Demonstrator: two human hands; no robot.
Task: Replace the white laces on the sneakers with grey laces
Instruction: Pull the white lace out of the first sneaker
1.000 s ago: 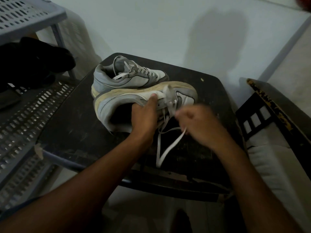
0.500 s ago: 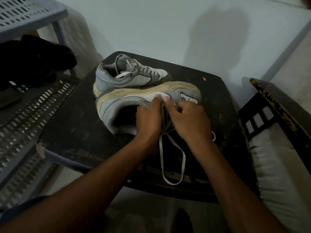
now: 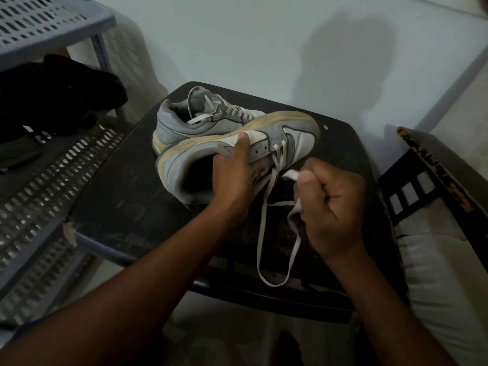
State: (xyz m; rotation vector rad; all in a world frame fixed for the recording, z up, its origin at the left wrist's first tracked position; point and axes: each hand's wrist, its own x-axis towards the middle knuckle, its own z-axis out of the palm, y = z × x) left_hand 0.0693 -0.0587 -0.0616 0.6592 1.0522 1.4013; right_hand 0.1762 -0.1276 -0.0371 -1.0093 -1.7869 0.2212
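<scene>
On dark stool top point(image 3: 111, 207), two grey-and-white sneakers lie side by side. Near sneaker point(image 3: 264, 143) tipped on its side, opening toward camera; left hand point(image 3: 235, 178) grips its collar, thumb up on side panel. Right hand point(image 3: 332, 204) fisted around white lace point(image 3: 265, 223), just beside toe end; lace runs from eyelets, loops down over stool's front edge. Far sneaker point(image 3: 195, 120) upright, white laces loose. Perforated grey rack point(image 3: 52, 19) at left.

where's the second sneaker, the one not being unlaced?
Head view, centre: the second sneaker stands on the dark stool, right behind the sneaker that the left hand holds.
</scene>
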